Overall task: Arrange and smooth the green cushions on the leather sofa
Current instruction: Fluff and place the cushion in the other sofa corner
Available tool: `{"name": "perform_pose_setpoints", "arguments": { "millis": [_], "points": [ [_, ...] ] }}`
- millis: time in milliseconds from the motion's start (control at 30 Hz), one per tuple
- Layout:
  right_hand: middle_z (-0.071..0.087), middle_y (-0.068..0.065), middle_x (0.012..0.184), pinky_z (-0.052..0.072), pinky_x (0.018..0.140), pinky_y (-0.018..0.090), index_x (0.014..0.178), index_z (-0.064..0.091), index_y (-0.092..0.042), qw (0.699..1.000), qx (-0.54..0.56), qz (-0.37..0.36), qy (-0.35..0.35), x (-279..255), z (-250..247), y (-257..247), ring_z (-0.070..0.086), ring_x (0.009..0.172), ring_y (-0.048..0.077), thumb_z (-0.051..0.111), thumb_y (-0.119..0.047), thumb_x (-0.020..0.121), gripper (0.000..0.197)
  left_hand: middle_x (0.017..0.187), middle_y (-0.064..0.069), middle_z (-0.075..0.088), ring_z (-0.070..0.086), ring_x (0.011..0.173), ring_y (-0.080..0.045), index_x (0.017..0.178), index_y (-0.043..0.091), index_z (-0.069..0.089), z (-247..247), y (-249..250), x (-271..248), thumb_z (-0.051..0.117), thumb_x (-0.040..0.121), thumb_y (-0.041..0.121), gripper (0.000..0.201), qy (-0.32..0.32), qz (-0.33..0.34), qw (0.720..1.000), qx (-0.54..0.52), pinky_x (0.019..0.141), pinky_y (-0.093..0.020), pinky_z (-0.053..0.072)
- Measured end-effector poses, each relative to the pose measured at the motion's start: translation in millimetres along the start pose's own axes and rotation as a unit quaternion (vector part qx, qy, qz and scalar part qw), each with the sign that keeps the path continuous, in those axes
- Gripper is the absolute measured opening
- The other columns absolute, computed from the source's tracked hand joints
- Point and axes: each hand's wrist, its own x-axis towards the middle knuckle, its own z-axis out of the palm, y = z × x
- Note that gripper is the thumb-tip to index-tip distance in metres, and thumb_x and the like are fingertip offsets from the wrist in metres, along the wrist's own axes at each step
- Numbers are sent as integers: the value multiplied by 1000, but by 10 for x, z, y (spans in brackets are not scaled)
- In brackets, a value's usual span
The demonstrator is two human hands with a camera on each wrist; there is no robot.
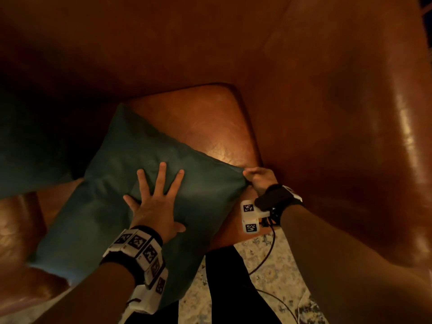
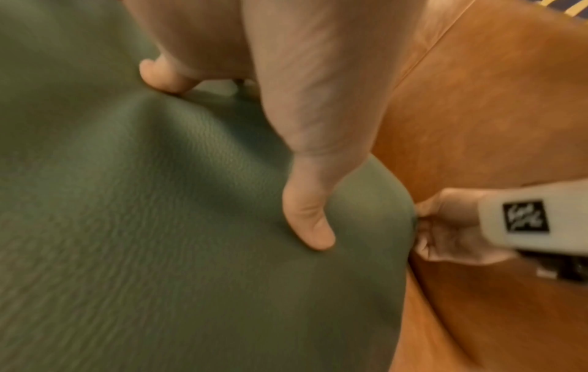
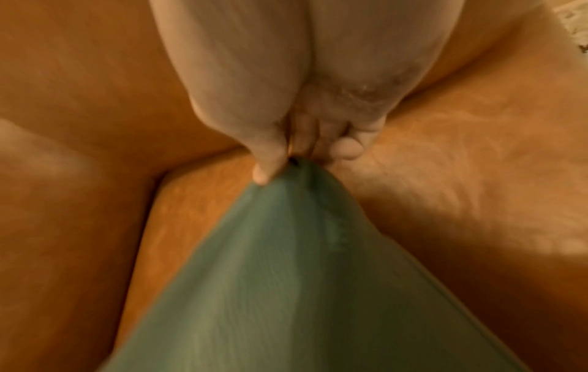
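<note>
A green cushion (image 1: 112, 206) lies flat and diagonal on the brown leather sofa seat (image 1: 205, 120). My left hand (image 1: 155, 197) lies spread on its middle, fingers straight, pressing the fabric. In the left wrist view the left hand's thumb (image 2: 308, 221) dents the green cushion (image 2: 159, 226). My right hand (image 1: 257, 176) pinches the cushion's right corner; the right wrist view shows the right hand (image 3: 286, 161) with thumb and fingers closed on the tip of the green cushion (image 3: 270, 289). A second green cushion (image 1: 28, 141) sits in shadow at the left.
The sofa's backrest (image 1: 163, 43) rises behind and its armrest (image 1: 350, 113) stands on the right. Patterned carpet (image 1: 275, 288) with a thin cable lies below the seat's front edge. My dark trouser legs (image 1: 224, 288) stand against the seat.
</note>
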Motion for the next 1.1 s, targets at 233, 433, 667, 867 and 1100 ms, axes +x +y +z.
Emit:
{"name": "perform_pose_setpoints", "arguments": {
  "millis": [233, 433, 667, 867, 1100],
  "points": [
    [66, 15, 117, 45, 93, 33, 110, 66, -13, 945, -293, -138, 39, -290, -41, -124, 60, 111, 32, 58, -21, 93, 20, 158, 3, -14, -7, 146, -32, 150, 37, 4, 19, -143, -277, 71, 75, 49, 101, 125, 34, 987, -93, 112, -61, 23],
    [72, 7, 90, 48, 84, 32, 89, 68, -18, 859, -420, -292, -30, -908, -49, -503, 65, 92, 25, 65, -29, 89, 12, 120, -21, 48, 54, 106, -37, 118, 6, 54, 888, -1045, -909, 71, 78, 7, 43, 334, -196, 844, -372, 94, -44, 45],
    [53, -6, 76, 38, 69, 30, 70, 51, -24, 533, -664, -440, -285, -2137, 1024, -215, 57, 80, 19, 61, -46, 83, 28, 114, -19, 64, 61, 103, -36, 122, 10, 51, 2495, -1118, -1464, 51, 91, 14, 31, -19, -410, 804, -430, 80, -36, 46],
    [59, 2, 99, 43, 83, 35, 79, 58, -24, 365, -768, -459, -257, -2224, 1546, 57, 57, 101, 25, 62, -48, 84, 25, 104, -12, 71, 65, 100, -28, 98, 15, 71, 2704, -413, -1344, 55, 86, 35, 29, -40, -314, 752, -578, 76, -27, 45],
    [53, -9, 78, 43, 71, 30, 61, 54, -23, 396, -774, -449, -207, -2049, 1622, 211, 55, 78, 17, 72, -50, 77, 36, 107, -12, 71, 64, 104, -29, 113, 10, 68, 2642, 91, -1013, 55, 84, 3, 33, 150, -371, 357, -844, 82, -33, 51]
  ]
}}
